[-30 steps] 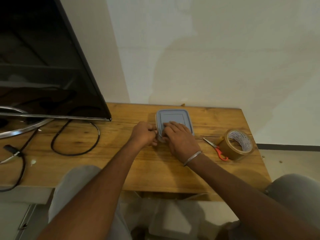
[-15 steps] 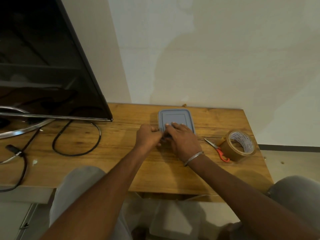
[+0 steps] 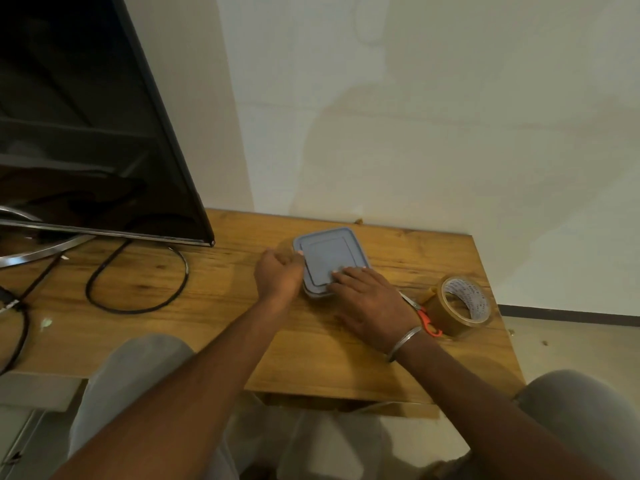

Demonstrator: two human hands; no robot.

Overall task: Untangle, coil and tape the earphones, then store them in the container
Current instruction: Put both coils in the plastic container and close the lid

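— What did the head camera show on the wooden table (image 3: pixel 214 327)?

— A grey-blue container (image 3: pixel 329 258) sat toward the back of the top, near the wall, with its lid on. The lid hid whatever lay inside.

— And the hands?

— They were apart, one at each side of the box. The left hand (image 3: pixel 278 275) was curled against the container's left edge, with the thumb tip on the lid's rim. The fingers were tucked out of sight, so I couldn't tell whether they clasped the wall. The right hand (image 3: pixel 372 303) lay flat, its straight fingers (image 3: pixel 346 273) pressing on the lid's near right corner. There was a metal bangle (image 3: pixel 403 342) at that wrist.

— Anything else on the table?

— To the right of the right hand lay orange-handled scissors (image 3: pixel 424 315). Just beside them a roll of brown tape (image 3: pixel 460 306) stood tilted near the table's right edge. Far left was a dark television (image 3: pixel 86 133) on a curved metal stand (image 3: pixel 38 251), with a black cable (image 3: pixel 138 282) looped on the wood in front of it. The person's grey-clad knees (image 3: pixel 138 368) showed below the near edge.
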